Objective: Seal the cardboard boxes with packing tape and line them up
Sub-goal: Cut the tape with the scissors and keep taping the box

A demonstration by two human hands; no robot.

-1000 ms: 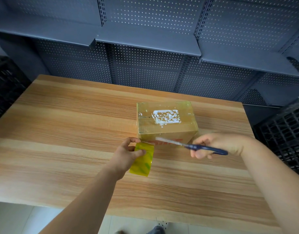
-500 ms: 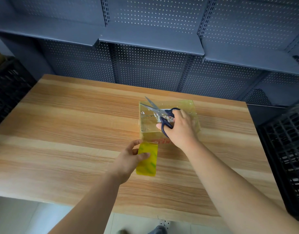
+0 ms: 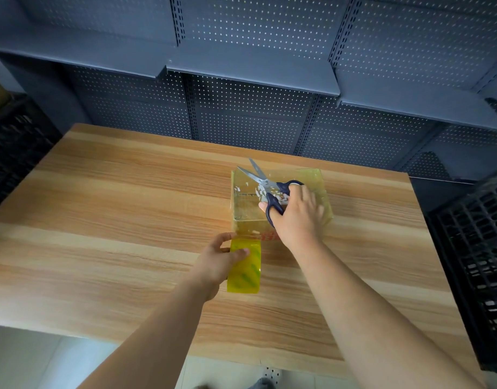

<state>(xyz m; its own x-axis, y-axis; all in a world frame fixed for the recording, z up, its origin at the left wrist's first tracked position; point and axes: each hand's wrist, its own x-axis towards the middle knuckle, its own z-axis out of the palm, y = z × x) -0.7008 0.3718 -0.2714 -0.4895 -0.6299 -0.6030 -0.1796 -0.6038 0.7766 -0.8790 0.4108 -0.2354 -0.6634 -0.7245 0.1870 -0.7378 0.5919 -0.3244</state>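
A cardboard box (image 3: 244, 204) wrapped in glossy yellowish tape sits on the wooden table (image 3: 115, 220), right of centre. My right hand (image 3: 298, 217) rests over the box top and grips blue-handled scissors (image 3: 265, 185), whose blades are spread and point to the far left. Just in front of the box, my left hand (image 3: 219, 262) holds a roll of yellow packing tape (image 3: 246, 272) upright. A strip of tape runs from the roll up to the box's front face.
Black plastic crates stand at the right (image 3: 477, 262) and at the left (image 3: 14, 144) of the table. Dark grey pegboard shelving (image 3: 250, 71) rises behind the table's far edge. The near table edge (image 3: 129, 339) is close to my body.
One second ago my right hand held the scissors at the tape strip in front of the box. It has since lifted onto the box top with the blades spread. My left hand kept the roll.
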